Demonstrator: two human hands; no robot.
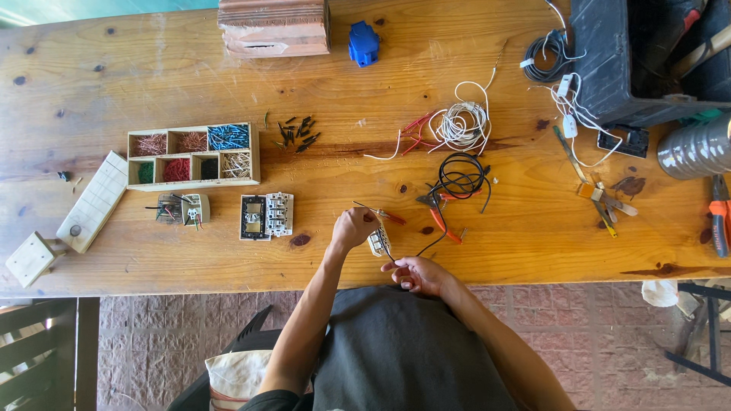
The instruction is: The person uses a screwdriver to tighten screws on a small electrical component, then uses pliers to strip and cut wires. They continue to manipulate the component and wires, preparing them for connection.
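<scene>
The left hand (354, 227) is closed around a red-handled screwdriver (383, 215), whose shaft points toward 2 o'clock. Just at its 4 o'clock lies a small white switch module (378, 241) on the wooden table (190, 84). The right hand (417, 274), at 5 o'clock from the module, pinches a thin black wire (426, 245) between curled fingers (the wire runs up to a black coil (461, 175)). Orange-handled pliers (440, 216) lie at 3 o'clock.

The left hand (355, 227) is covering most of a red-handled tool (383, 215), so its grip is hiding. The small white part (378, 241) between both hands is showing too small to identify. At the far edge, a wooden block (274, 27) is getting cut off; at the right edge, a grey can (697, 147) too.
</scene>
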